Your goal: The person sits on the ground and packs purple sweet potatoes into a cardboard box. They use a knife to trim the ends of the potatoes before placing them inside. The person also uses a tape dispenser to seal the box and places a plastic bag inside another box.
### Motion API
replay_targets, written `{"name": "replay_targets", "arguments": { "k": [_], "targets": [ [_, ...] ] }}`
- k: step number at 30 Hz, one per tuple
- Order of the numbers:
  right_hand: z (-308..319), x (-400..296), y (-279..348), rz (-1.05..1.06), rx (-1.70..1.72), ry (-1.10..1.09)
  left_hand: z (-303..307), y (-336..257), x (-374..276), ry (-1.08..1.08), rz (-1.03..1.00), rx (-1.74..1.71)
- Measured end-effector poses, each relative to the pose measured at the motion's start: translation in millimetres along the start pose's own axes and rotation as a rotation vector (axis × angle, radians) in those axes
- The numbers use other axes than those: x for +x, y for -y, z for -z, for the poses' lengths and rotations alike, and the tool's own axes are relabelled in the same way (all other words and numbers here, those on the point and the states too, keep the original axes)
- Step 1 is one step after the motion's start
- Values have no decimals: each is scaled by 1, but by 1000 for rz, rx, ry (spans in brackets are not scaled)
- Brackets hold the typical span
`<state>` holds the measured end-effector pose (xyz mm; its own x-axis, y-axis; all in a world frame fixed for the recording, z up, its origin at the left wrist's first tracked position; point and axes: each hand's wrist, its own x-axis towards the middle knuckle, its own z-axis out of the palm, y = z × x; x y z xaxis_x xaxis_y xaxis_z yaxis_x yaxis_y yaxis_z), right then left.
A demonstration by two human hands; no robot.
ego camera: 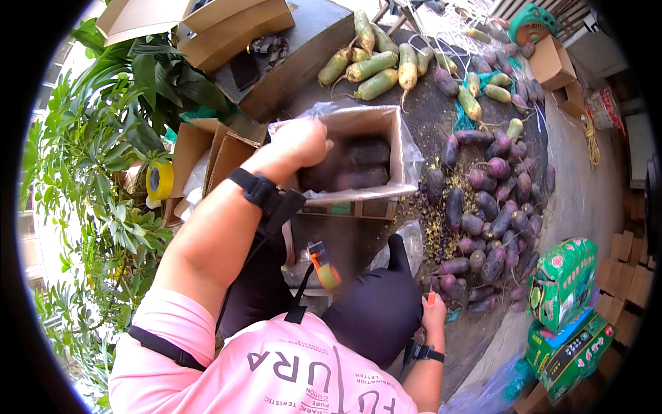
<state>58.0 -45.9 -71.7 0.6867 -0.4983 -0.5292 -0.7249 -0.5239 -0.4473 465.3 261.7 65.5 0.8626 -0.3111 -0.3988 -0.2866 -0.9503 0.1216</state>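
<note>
Before me stands an open cardboard box [401, 155] lined with clear plastic film. Dark purple radishes [362, 176] lie side by side inside it, the left ones blurred. My left hand [305, 141] is over the box's left end with its fingers curled downward; whether they grip anything is hidden. Low at the right, beside my knee, my right hand [434, 310] is closed around a small tool with an orange handle [431, 298], perhaps a knife. Close to that hand lies the edge of a heap of purple radishes [489, 222].
Green radishes [372, 67] lie beyond the box. An orange tape dispenser [325, 266] sits by my knees. Left are another open carton [194, 150], yellow tape [159, 180] and leafy plants [103, 207]. Green printed packages [563, 284] are stacked right. A green fan [532, 26] stands far right.
</note>
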Motion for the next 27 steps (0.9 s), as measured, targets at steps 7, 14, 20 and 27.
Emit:
{"name": "replay_targets", "arguments": {
  "k": [7,14,20,27],
  "targets": [
    [-63,-5,-75,-37,95,85,38,5,-29,-393,-204,-390],
    [-141,-38,-192,-120,594,156,60,9,-48,-552,-243,-679],
    [-126,-77,-167,-209,310,153,51,31,-59,-383,-185,-1336],
    [-133,-99,-172,-217,262,105,44,37,-62,-327,34,-1621]
  ]
}}
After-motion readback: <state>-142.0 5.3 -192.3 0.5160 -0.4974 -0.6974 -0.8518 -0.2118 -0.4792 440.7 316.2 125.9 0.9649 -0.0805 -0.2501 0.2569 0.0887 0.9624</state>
